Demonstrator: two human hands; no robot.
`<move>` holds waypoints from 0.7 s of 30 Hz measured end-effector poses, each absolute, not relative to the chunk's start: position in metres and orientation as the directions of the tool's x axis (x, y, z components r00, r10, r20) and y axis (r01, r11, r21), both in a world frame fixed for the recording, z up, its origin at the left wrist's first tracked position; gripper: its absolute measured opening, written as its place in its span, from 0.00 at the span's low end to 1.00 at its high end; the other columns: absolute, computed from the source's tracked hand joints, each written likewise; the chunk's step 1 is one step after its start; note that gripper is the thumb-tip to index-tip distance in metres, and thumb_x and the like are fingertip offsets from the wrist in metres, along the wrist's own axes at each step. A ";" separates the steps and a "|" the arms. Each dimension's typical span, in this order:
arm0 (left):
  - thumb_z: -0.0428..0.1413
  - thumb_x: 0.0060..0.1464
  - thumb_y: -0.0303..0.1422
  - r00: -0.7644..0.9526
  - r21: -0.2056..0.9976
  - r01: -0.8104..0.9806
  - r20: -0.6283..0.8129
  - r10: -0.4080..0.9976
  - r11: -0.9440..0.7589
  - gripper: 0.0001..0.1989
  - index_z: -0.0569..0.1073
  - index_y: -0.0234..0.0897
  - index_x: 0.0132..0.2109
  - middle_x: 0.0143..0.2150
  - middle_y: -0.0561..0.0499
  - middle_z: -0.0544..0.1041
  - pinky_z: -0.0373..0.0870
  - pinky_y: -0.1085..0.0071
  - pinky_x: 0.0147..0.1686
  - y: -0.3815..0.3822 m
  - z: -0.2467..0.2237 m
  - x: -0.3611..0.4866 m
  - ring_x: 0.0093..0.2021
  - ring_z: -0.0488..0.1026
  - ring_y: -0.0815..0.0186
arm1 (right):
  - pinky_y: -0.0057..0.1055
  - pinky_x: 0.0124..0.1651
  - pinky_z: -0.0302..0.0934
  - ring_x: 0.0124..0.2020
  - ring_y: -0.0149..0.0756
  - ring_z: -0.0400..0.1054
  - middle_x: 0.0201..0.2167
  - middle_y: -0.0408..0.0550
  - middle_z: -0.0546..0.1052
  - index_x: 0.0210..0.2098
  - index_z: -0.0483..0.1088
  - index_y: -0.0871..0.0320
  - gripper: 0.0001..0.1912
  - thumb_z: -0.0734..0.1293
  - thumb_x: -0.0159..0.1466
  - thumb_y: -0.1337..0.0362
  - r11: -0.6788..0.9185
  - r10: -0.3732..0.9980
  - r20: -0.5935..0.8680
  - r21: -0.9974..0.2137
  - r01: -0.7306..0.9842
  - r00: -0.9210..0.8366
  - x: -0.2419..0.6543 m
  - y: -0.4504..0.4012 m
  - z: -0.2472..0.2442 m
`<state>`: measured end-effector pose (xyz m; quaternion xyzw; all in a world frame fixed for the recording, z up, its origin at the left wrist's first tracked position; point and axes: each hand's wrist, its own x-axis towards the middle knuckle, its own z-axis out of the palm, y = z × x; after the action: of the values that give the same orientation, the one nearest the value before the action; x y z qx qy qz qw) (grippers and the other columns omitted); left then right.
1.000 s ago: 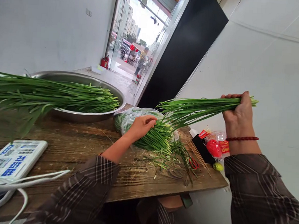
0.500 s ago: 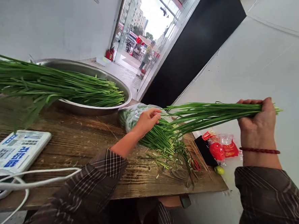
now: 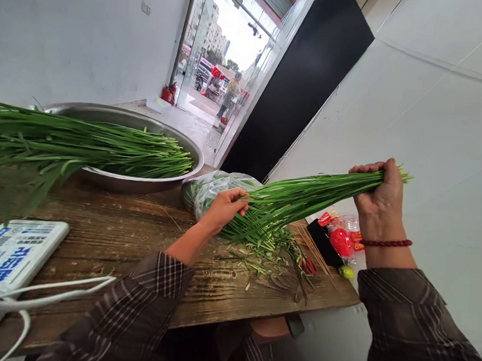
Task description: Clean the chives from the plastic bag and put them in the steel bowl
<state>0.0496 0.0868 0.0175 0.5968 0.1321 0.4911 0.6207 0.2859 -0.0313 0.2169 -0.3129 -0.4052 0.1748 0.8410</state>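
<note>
My right hand (image 3: 380, 202), with a red bead bracelet at the wrist, is wrapped round the pale stem end of a bunch of garlic chives (image 3: 317, 199). The bunch is raised above the table's right part, its green leaves reaching left and drooping. My left hand (image 3: 225, 208) pinches leaf tips at the far end of that bunch. Below lie more garlic chives, partly in a clear plastic bag (image 3: 210, 187). Loose trimmings (image 3: 260, 260) are scattered in front of them. At the left, a large heap of chives (image 3: 145, 150) rests in a metal basin (image 3: 199, 161), overhanging its left side.
On the wooden table (image 3: 140, 218) are a white printed box (image 3: 20, 254) and white cables (image 3: 62, 295). Red-handled scissors (image 3: 309, 265), thin sticks (image 3: 316, 253), a black item (image 3: 325, 243) and red packaging (image 3: 343, 241) lie at the right. Beyond a glass door stands a person (image 3: 230, 92).
My right hand has moved left and slightly down with the bunch, nearer my left hand. The bunch's leaves now hang lower over the pile. The whole view has shifted a little.
</note>
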 end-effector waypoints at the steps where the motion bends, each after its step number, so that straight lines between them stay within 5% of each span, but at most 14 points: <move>1: 0.58 0.51 0.37 0.488 0.877 -0.437 0.418 0.767 -0.200 0.13 0.68 0.33 0.27 0.22 0.56 0.70 0.61 0.77 0.26 0.089 0.015 0.049 0.21 0.65 0.76 | 0.29 0.30 0.69 0.20 0.26 0.64 0.18 0.36 0.65 0.22 0.60 0.57 0.17 0.64 0.64 0.59 0.737 0.552 0.571 -0.675 -0.035 0.608 0.286 -0.032 0.216; 9: 0.59 0.48 0.41 0.335 0.907 -0.408 0.257 0.906 -0.107 0.14 0.73 0.33 0.32 0.23 0.56 0.69 0.60 0.78 0.22 0.109 -0.002 0.052 0.22 0.64 0.74 | 0.27 0.28 0.67 0.19 0.23 0.60 0.16 0.34 0.59 0.22 0.61 0.57 0.17 0.72 0.56 0.57 0.671 0.670 0.634 -0.739 0.049 0.385 0.261 -0.043 0.213; 16: 0.57 0.53 0.36 0.377 0.803 -0.375 0.589 0.714 -0.464 0.09 0.76 0.35 0.38 0.31 0.53 0.73 0.65 0.74 0.33 0.064 0.041 0.057 0.32 0.68 0.71 | 0.33 0.39 0.71 0.25 0.27 0.67 0.19 0.36 0.63 0.23 0.63 0.55 0.17 0.72 0.57 0.54 0.583 0.771 0.609 -0.792 0.179 0.185 0.228 -0.037 0.191; 21: 0.57 0.53 0.32 0.419 0.766 -0.393 0.642 0.642 -0.509 0.06 0.75 0.35 0.38 0.29 0.54 0.72 0.64 0.74 0.32 0.045 0.059 0.070 0.30 0.66 0.71 | 0.34 0.41 0.71 0.27 0.29 0.68 0.20 0.37 0.65 0.24 0.65 0.55 0.18 0.72 0.57 0.51 0.542 0.822 0.565 -0.815 0.204 0.070 0.217 -0.032 0.184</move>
<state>0.0697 0.0447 0.0586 0.6871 0.0905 0.5314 0.4871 0.2166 -0.0316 0.1836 -0.4056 -0.6327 0.2538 0.6089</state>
